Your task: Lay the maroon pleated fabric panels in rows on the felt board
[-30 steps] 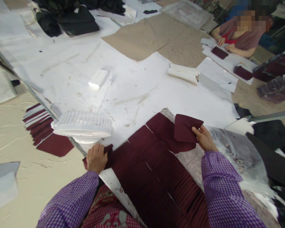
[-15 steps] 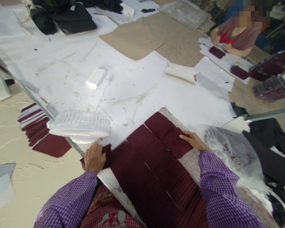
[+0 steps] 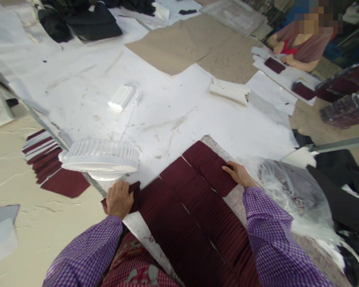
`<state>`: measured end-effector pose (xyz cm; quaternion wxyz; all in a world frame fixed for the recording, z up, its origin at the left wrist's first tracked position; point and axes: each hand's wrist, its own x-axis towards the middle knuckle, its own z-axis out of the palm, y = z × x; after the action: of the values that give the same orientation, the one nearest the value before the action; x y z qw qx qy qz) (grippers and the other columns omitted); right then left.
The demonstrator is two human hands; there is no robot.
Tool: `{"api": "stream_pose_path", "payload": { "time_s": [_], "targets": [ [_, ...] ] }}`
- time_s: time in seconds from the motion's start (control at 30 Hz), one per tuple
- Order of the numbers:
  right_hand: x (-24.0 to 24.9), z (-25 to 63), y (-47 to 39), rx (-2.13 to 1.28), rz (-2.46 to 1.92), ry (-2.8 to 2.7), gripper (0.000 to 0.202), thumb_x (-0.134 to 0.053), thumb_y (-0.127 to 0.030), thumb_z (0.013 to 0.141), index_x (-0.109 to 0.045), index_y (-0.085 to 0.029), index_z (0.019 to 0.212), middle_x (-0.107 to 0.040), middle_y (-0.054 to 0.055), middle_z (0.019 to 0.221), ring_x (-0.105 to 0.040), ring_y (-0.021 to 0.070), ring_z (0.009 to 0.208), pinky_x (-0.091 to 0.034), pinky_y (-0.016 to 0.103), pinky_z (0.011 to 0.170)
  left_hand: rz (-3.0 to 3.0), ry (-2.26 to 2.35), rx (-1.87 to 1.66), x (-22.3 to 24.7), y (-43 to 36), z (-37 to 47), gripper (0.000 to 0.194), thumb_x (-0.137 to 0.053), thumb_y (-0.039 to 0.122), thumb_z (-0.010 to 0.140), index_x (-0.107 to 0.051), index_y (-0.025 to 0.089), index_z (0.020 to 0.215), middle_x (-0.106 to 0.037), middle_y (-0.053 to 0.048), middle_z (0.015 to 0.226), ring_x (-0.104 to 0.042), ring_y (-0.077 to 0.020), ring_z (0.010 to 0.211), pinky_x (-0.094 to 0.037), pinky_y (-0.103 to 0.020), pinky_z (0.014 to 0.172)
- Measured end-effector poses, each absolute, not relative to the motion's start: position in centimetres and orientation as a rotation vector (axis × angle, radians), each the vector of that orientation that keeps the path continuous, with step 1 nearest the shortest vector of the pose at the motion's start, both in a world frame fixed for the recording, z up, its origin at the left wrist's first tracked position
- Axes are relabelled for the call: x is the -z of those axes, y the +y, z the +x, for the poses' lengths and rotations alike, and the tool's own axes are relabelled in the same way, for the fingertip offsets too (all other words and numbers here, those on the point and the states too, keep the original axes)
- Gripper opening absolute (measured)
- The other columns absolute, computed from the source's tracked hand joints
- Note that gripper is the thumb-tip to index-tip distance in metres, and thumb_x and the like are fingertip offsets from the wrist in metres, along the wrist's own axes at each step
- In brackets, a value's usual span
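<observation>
Rows of overlapping maroon fabric pieces (image 3: pixel 179 199) lie on a grey speckled board (image 3: pixel 236 201) in front of me. My left hand (image 3: pixel 119 199) is closed around a small bunch of maroon fabric pieces (image 3: pixel 135 199) beside the left row. At the far end of the right row, my right hand (image 3: pixel 237 174) pinches the right edge of a maroon fabric piece (image 3: pixel 219 175), which lies flat against the others. The undersides of both bunch and piece are hidden.
A white round lamp (image 3: pixel 100 157) hangs near my left hand. Fanned maroon pieces (image 3: pixel 62 181) lie on the cream surface at left. A clear plastic bag (image 3: pixel 293 191) and black fabric (image 3: pixel 341 191) are at right. Another person (image 3: pixel 302 48) sits across with maroon pieces.
My right hand has moved slightly left, and the maroon piece under it has shifted into line with the far end of its row. My left hand has stayed put.
</observation>
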<state>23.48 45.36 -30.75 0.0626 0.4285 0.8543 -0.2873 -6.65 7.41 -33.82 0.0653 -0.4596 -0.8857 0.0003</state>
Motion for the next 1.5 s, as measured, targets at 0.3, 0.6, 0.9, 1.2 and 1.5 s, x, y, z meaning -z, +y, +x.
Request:
{"api": "stream_pose_path", "payload": {
  "time_s": [0.3, 0.6, 0.9, 1.2, 1.5],
  "targets": [
    [30.5, 22.3, 43.7, 0.341, 1.263, 2.622, 0.02, -0.05, -0.034, 0.088, -0.059, -0.021, 0.101, -0.064, 0.011, 0.079, -0.06, 0.0274, 0.071, -0.041, 0.034, 0.057, -1.39, -2.664, -0.024, 33.8, 7.4, -6.6, 0.014, -0.045, 0.029, 0.084, -0.053, 0.019, 0.076, -0.054, -0.01, 0.077, -0.049, -0.028, 0.077, -0.036, -0.038, 0.07],
    [27.8, 18.9, 46.5, 0.326, 0.697, 2.716, 0.058, -0.068, -0.009, 0.07, -0.053, -0.03, 0.122, -0.053, 0.007, 0.109, -0.057, 0.0235, 0.092, -0.046, 0.033, 0.077, -1.391, -2.658, -0.034, 34.0, 7.3, -6.7, 0.013, -0.047, 0.028, 0.083, -0.053, 0.019, 0.077, -0.055, -0.01, 0.078, -0.049, -0.0277, 0.077, -0.036, -0.037, 0.07],
    [27.9, 18.3, 47.4, 0.295, 0.549, 2.713, 0.035, -0.07, -0.01, 0.068, -0.059, -0.022, 0.1, -0.052, 0.008, 0.102, -0.055, 0.0237, 0.087, -0.045, 0.033, 0.073, -1.391, -2.649, -0.035, 34.1, 7.2, -6.7, 0.011, -0.049, 0.029, 0.082, -0.053, 0.019, 0.078, -0.055, -0.01, 0.08, -0.05, -0.0277, 0.079, -0.036, -0.037, 0.069],
    [27.8, 19.3, 46.6, 0.327, 0.588, 2.763, 0.045, -0.061, -0.008, 0.074, -0.052, -0.022, 0.117, -0.053, 0.009, 0.107, -0.057, 0.0232, 0.09, -0.047, 0.034, 0.079, -1.389, -2.626, -0.042, 34.0, 7.3, -6.7, 0.011, -0.052, 0.03, 0.081, -0.053, 0.019, 0.077, -0.055, -0.009, 0.078, -0.05, -0.0273, 0.078, -0.037, -0.036, 0.07],
    [27.5, 18.8, 46.1, 0.272, 0.514, 2.828, 0.07, -0.063, -0.001, 0.069, -0.046, -0.028, 0.131, -0.031, 0.012, 0.143, -0.052, 0.0296, 0.11, -0.047, 0.043, 0.086, -1.391, -2.641, -0.038, 34.0, 7.3, -6.7, 0.011, -0.05, 0.029, 0.082, -0.053, 0.018, 0.078, -0.055, -0.01, 0.079, -0.05, -0.0273, 0.078, -0.037, -0.037, 0.07]
  ]
}}
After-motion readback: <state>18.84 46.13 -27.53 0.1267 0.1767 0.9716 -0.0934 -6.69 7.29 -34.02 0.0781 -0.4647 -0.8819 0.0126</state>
